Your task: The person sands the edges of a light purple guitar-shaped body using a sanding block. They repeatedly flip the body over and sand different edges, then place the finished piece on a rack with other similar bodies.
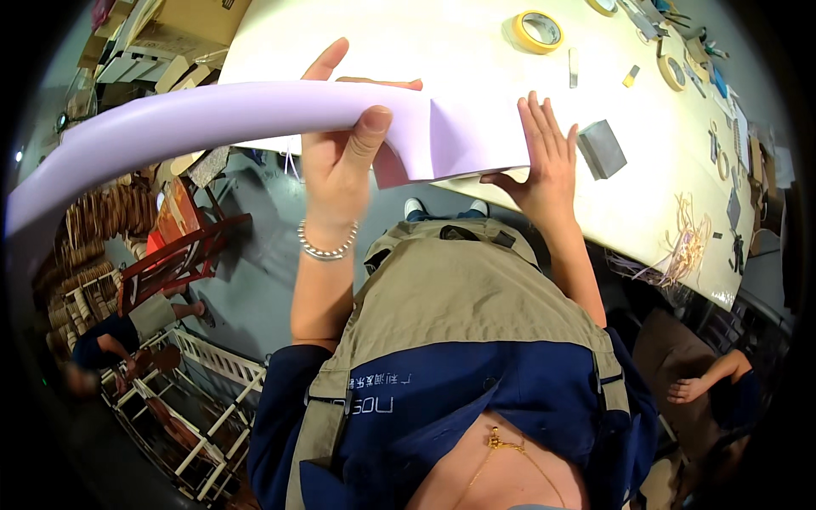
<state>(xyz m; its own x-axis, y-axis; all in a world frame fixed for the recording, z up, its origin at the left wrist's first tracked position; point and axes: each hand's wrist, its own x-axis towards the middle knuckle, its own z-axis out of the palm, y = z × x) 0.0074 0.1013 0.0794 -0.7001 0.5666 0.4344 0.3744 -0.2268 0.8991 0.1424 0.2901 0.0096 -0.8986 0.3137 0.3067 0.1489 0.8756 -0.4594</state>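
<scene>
"Where do we have our left hand?"

"We have our left hand (336, 161) grasping the lavender piece (246, 115), thumb across its near face and index finger raised past its upper edge. A beaded bracelet (327, 241) sits on the wrist just below that hand."

"And how does the piece lie from there?"

"We see its long, curved part run out to the left of that hand, and its broad, blocky end reach over to our right hand (548, 174)."

"Do we grip it with that one too?"

"We keep that hand unclenched: its fingers stretch up along the end, with the thumb near the lower corner. We can't tell how firmly it presses, or whether the piece touches the table (433, 42)."

"What do we have around the right hand?"

"Just to its right we have a grey block (602, 150); beyond its fingertips, a thin strip (573, 68) and a yellow tape roll (519, 31); farther right and nearer us, a tangle of pale strands (687, 238)."
</scene>
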